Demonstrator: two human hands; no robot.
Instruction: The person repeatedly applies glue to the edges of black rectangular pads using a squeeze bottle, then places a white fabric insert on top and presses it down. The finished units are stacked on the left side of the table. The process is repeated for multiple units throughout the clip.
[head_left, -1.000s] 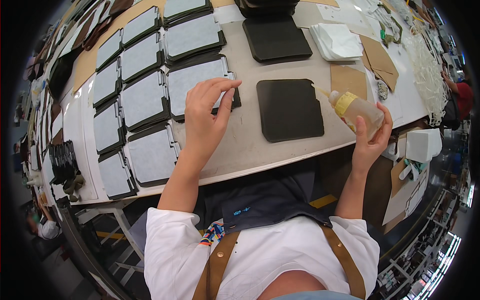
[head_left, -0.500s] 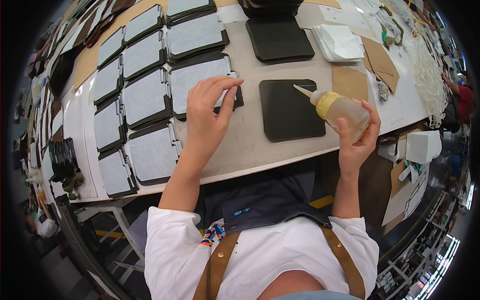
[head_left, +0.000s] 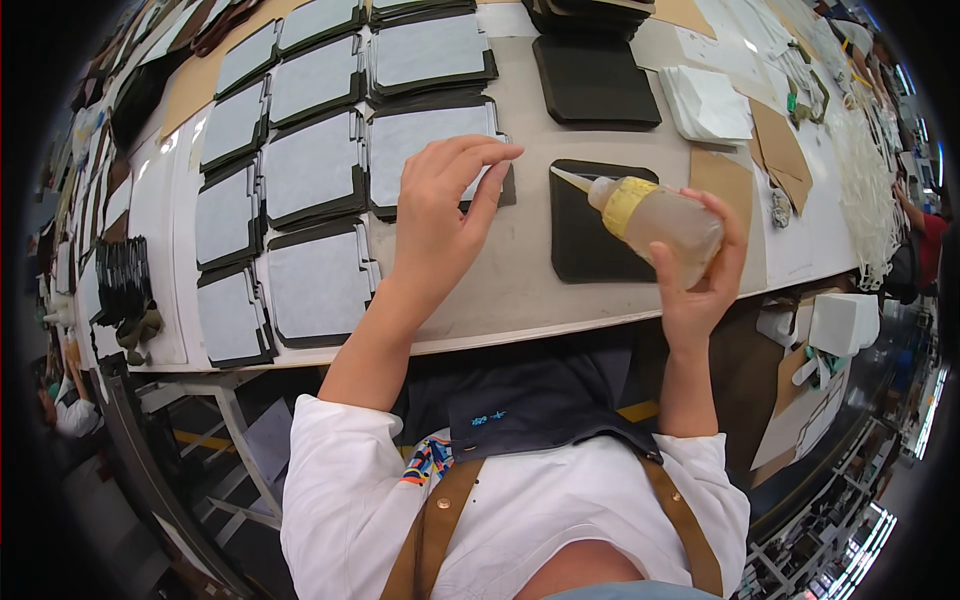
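Observation:
My right hand (head_left: 697, 300) grips a translucent squeeze bottle (head_left: 668, 228) with a yellow band and a long pointed nozzle. The bottle is tilted, its nozzle tip over the upper left corner of a flat black panel (head_left: 590, 245) with rounded corners. Whether the tip touches the panel I cannot tell. To the panel's left, my left hand (head_left: 448, 200) is raised, fingers bent and thumb apart from them, with nothing visible in it. Behind this hand lies a pile of black pieces topped with a pale sheet (head_left: 425, 135), partly hidden by the fingers.
Several rows of similar pale-topped piles (head_left: 315, 185) fill the table's left side. A second black panel (head_left: 597, 85) lies farther back, below a dark stack (head_left: 590, 15). White folded sheets (head_left: 705, 105) and brown card (head_left: 722, 180) lie at right. The table's front edge (head_left: 520, 340) runs below my hands.
The bottle's nozzle has shifted left across the panel, from near its upper right part to its upper left corner. My left hand keeps its pose, and the view has shifted slightly.

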